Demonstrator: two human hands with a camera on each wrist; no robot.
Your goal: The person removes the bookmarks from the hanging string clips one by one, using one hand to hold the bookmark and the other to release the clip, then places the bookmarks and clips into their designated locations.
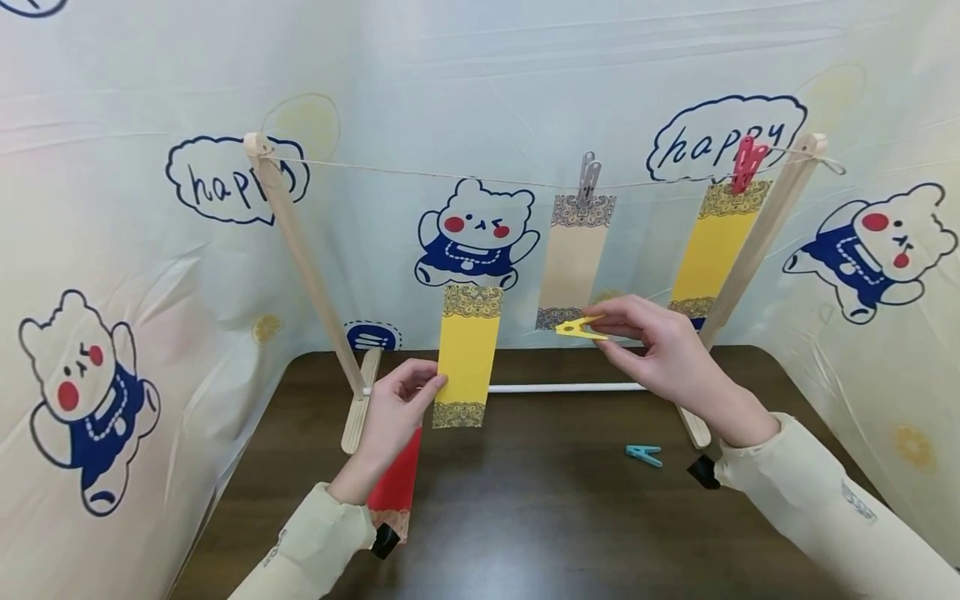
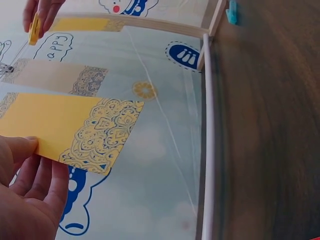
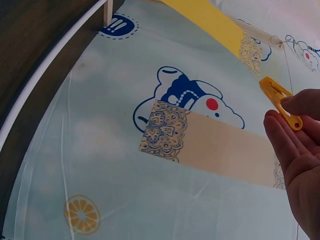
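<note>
My left hand [image 1: 397, 408] pinches the left edge of a yellow paper strip [image 1: 468, 346] with lace-patterned ends, holding it upright above the table. In the left wrist view the thumb lies on the strip's face with the fingers behind. My right hand [image 1: 663, 354] pinches a yellow clothespin [image 1: 576, 327] between thumb and fingers, in front of the lower end of a beige strip [image 1: 573, 258]. That strip hangs from a string [image 1: 420, 173] by a grey clothespin [image 1: 588, 179]. A red clothespin [image 1: 747, 165] holds another yellow strip [image 1: 716, 250] on the string's right part.
Two wooden posts [image 1: 303, 262] carry the string, with a white rod [image 1: 566, 387] low between them. On the dark table [image 1: 525, 517] lie a blue clothespin [image 1: 643, 454] and a red strip [image 1: 397, 483], partly hidden by my left arm. A printed curtain surrounds the table.
</note>
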